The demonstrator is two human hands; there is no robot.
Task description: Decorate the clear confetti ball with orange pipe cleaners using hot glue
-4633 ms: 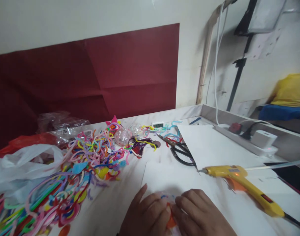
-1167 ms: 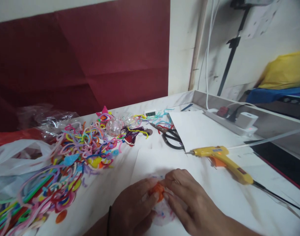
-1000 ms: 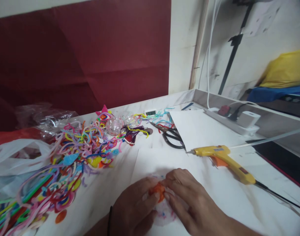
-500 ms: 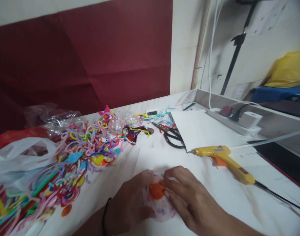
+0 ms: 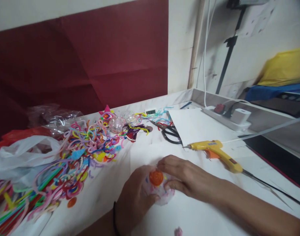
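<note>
My left hand (image 5: 135,196) and my right hand (image 5: 186,178) are both closed around a small clear, speckled ball (image 5: 159,193) that rests on a white sheet of paper (image 5: 189,213) near the table's front. An orange round piece (image 5: 156,178) sits on top of the ball between my fingertips. My left fingers curl under the ball's left side; my right fingers press on its right side and top.
A yellow hot glue gun (image 5: 214,152) lies right of my hands, its cord trailing right. Black scissors (image 5: 169,134) lie behind it. A heap of coloured foam strips (image 5: 73,160), plastic bags (image 5: 22,157) and another clear ball (image 5: 115,124) fill the left. A power strip (image 5: 226,116) runs along the right edge.
The ball has turned so the orange piece now faces up and shows in full. My hands have shifted slightly farther from me on the sheet. A small pink scrap shows at the bottom edge.
</note>
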